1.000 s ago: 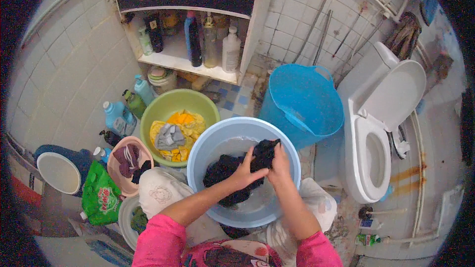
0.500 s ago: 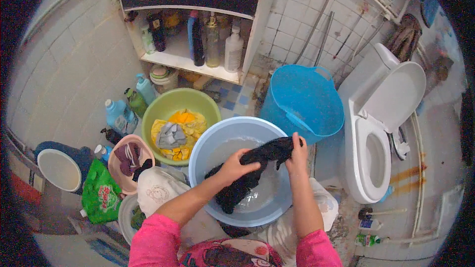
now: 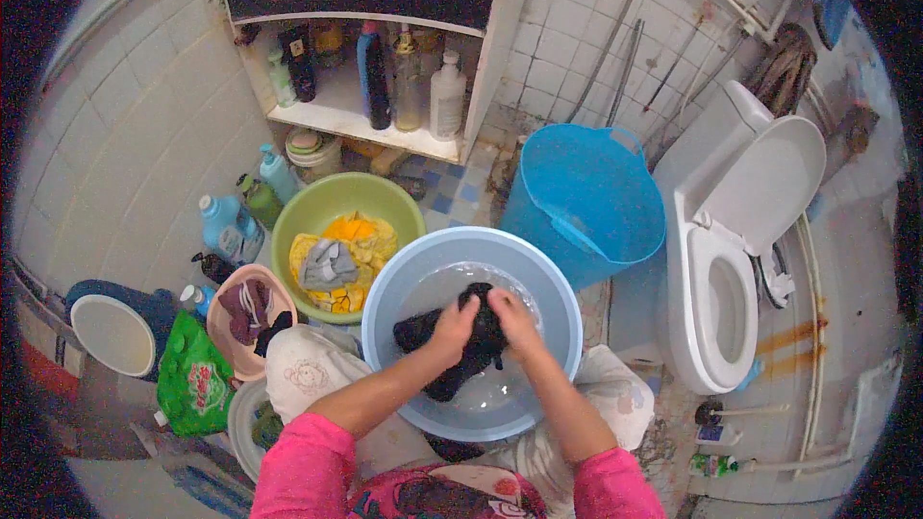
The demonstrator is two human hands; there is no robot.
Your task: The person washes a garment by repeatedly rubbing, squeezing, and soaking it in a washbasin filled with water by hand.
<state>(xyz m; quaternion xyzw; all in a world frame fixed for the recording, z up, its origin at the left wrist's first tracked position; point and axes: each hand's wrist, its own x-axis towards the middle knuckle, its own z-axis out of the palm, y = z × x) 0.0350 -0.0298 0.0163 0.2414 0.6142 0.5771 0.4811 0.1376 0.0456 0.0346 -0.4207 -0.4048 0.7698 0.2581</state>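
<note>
A wet black cloth garment (image 3: pixel 447 380) lies bunched in a light blue basin (image 3: pixel 378 327) that holds some water. My left hand (image 3: pixel 454 327) grips the garment near the middle of the basin. Close beside it, my right hand (image 3: pixel 514 322) is closed on the same garment, thumbs nearly meeting over the bunched cloth. The garment's lower part rests in the basin. What kind of garment it is, I cannot tell.
Behind at left stands a green basin (image 3: pixel 288 274) with yellow and grey clothes. A pink basin (image 3: pixel 226 341), a green detergent pouch (image 3: pixel 195 375) and several bottles sit further left. A tall blue tub (image 3: pixel 586 192) and a white toilet (image 3: pixel 687 317) are at right.
My right hand has come down and left, from the basin's right rim to beside my left hand. The stretched-out cloth is now bunched between both hands, lower in the basin.
</note>
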